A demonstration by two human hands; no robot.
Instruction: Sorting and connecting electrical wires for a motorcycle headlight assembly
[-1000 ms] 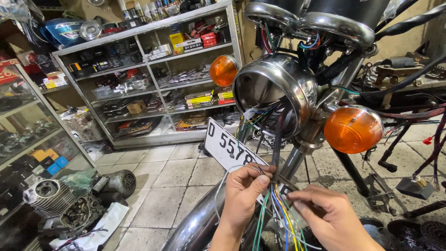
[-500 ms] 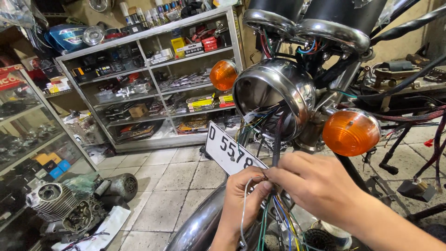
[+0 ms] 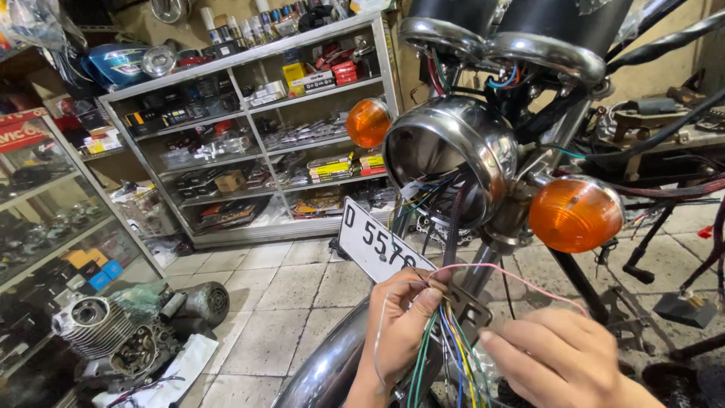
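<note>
The fingers (image 3: pixel 423 291) of the left hand (image 3: pixel 400 325) are pinched shut on a thin pink wire (image 3: pixel 513 276), close under the white number plate (image 3: pixel 374 243). From that pinch the wire loops up and runs rightward in a shallow arc, then drops toward the right hand (image 3: pixel 563 363), so its long axis lies left to right between the two hands, the left one having the firmer claim on it. The right hand sits lower, its fingers loosely curled and partly open; whether it grips the wire's far end cannot be told. Beneath both hands a bundle of coloured wires (image 3: pixel 445 355), green, blue, yellow and white, hangs roughly upright beside a small metal bracket (image 3: pixel 468 310). Above stands the empty chrome headlight shell (image 3: pixel 453 151) with more wires spilling from it, flanked by two orange turn signals (image 3: pixel 575 214). Well apart to the left, an engine block (image 3: pixel 106 332) lies on the tiled floor (image 3: pixel 287 302) before metal shelves (image 3: pixel 249 143) of parts.
</note>
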